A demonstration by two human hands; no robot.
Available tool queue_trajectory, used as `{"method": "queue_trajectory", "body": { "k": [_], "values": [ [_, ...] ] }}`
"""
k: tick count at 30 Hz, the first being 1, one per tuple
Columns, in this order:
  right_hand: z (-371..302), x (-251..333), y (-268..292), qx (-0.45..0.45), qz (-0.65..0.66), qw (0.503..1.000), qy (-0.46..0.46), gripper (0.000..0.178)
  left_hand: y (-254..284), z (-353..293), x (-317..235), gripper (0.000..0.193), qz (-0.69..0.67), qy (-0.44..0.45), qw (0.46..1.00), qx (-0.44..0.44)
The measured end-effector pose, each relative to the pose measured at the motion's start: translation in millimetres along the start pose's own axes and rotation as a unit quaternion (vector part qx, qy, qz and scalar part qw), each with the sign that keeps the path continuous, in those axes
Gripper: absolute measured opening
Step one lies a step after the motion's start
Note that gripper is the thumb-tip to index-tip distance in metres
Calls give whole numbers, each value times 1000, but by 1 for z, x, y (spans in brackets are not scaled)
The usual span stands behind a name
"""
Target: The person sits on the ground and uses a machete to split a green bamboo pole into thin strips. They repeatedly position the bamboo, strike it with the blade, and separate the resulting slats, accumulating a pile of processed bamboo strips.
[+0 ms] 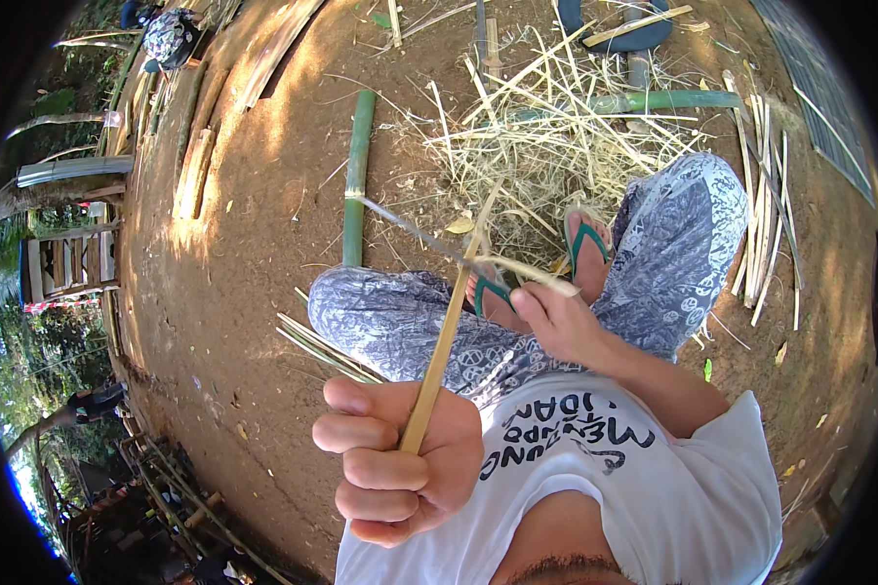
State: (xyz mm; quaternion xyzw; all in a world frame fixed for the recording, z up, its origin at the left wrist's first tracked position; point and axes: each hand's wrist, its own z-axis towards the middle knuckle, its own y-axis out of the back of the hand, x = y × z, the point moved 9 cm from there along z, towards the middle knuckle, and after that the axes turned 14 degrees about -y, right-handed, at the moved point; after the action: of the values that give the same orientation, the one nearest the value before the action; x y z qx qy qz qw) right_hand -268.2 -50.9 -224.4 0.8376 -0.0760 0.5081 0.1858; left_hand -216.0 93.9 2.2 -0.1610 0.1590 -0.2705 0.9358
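Observation:
My left hand (405,463) is closed in a fist around the near end of a bamboo strip (441,356). The strip slants up and away, over my crossed legs. My right hand (564,322) grips the pale handle (532,273) of a long, narrow knife. From the handle, the dark blade (410,229) points to the far left and crosses the strip near its farther part. Whether the edge bites into the strip is hard to make out. Past the crossing, the strip's far end lies over a heap of shavings.
Pale bamboo shavings (546,122) cover the ground by my sandalled feet. A green bamboo pole (358,166) lies beyond my left knee, another (668,99) across the heap. Loose strips (763,210) are piled at the right. Planks (278,49) lie far left.

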Motion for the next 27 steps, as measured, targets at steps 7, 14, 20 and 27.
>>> {"method": "queue_trajectory", "body": {
  "k": [7,14,20,27],
  "values": [
    [-20,43,0,21,37,985,165,45,8,2,5,40,-8,-1,1000,-15],
    [26,-20,-2,4,0,1000,11,46,15,7,9,40,-5,3,1000,-24],
    [47,-49,-14,-10,5,1000,-14,51,8,12,18,41,7,15,1000,-11],
    [20,10,-3,-11,41,993,111,52,18,13,25,43,-3,22,999,-43]
  ]
}}
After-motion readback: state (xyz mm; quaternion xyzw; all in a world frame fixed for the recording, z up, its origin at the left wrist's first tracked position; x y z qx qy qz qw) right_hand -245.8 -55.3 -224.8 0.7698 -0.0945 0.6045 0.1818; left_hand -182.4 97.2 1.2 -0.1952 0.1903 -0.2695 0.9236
